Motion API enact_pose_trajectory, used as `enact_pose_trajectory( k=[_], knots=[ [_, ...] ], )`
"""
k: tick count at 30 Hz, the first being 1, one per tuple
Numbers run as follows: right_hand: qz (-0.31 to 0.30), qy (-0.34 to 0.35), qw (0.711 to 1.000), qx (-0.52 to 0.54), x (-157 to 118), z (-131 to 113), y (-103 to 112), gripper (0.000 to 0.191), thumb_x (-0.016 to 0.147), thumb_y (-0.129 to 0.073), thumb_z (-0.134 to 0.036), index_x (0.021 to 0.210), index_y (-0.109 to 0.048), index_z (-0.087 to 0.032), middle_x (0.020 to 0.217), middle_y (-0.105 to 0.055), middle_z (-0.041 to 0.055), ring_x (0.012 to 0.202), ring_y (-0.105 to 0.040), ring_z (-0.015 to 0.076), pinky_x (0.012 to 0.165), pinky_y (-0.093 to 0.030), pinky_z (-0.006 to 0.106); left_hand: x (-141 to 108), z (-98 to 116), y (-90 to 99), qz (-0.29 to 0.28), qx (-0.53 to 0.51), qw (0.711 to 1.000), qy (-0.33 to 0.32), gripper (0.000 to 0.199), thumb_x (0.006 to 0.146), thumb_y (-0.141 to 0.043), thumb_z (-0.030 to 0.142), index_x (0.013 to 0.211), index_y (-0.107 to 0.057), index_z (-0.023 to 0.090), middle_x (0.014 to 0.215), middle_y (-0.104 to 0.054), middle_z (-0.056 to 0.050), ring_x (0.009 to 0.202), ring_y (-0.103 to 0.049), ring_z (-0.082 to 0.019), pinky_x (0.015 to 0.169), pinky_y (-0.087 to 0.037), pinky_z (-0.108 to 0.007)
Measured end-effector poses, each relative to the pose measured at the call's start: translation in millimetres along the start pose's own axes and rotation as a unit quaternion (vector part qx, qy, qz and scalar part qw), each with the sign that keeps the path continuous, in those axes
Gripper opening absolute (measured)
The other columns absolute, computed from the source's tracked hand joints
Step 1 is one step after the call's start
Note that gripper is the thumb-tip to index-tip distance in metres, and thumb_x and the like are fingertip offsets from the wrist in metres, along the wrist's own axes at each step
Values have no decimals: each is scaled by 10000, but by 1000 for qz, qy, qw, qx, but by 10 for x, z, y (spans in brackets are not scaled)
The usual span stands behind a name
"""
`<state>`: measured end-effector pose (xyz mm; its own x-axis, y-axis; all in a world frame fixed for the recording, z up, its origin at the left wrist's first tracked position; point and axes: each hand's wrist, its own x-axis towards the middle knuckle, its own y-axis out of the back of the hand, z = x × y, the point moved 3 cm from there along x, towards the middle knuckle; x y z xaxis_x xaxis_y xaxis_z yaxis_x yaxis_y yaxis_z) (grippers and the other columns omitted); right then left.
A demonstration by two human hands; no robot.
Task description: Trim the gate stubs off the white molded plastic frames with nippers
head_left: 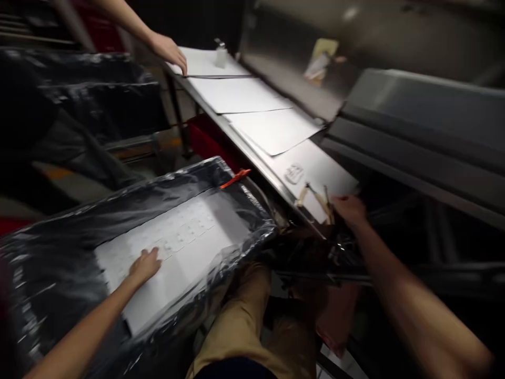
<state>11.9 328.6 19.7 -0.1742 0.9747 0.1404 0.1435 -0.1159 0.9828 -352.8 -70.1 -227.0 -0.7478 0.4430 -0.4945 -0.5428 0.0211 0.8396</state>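
Observation:
My left hand [145, 267] is over a white sheet [173, 279] inside a bin lined with black plastic [130, 197]. Its fingers are bent together at a row of small white pieces [185, 233] lying on the sheet; whatever they may pinch is too small to make out. At the near end of a metal table [335, 171], my right hand [350, 209] is curled closed beside tan-handled pliers [311, 197]. Blur hides what is in its fingers. A small pale cluster of parts [294, 173] lies by the pliers.
Large white sheets [272, 129] lie along the table, with a small bottle [221, 54] on the farthest. Another person's hand [169, 51] rests at that sheet's edge. A grey machine [426, 121] stands at the right. An orange strip [235, 179] sits on the bin's corner.

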Motion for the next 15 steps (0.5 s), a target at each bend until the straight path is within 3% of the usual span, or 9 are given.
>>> enact_pose_trajectory(
  k=[2,4,10,15],
  knots=[
    [-2,-34,999,17,38,-71,-179,285,871,-505,-357,1012,-584,-122,968,-607,92,879,-585,186,773,-478,353,-17,-435,-37,-9,18,999,28,381,860,-524,333,1199,-469,168,1184,-502,-107,980,-540,-243,828,-468,-461],
    [25,-55,997,36,-41,45,-179,288,825,-542,-354,998,-600,-131,926,-634,113,870,-593,215,775,-454,344,19,-576,-97,-9,26,999,35,419,869,-497,347,1243,-420,174,1203,-480,-115,985,-533,-250,840,-451,-470],
    [62,-75,987,126,-684,675,-139,226,717,-573,-381,894,-614,-246,850,-661,76,809,-621,226,730,-449,315,118,-501,-261,-12,29,998,55,441,858,-477,405,1203,-428,135,1137,-516,-128,971,-535,-252,823,-442,-441],
    [27,-92,986,139,-887,858,-176,231,688,-553,-419,846,-609,-260,850,-659,93,826,-620,273,728,-446,368,131,-503,-291,-29,25,999,37,465,823,-508,458,1156,-470,135,1141,-523,-131,981,-535,-256,810,-449,-428]
  ],
)
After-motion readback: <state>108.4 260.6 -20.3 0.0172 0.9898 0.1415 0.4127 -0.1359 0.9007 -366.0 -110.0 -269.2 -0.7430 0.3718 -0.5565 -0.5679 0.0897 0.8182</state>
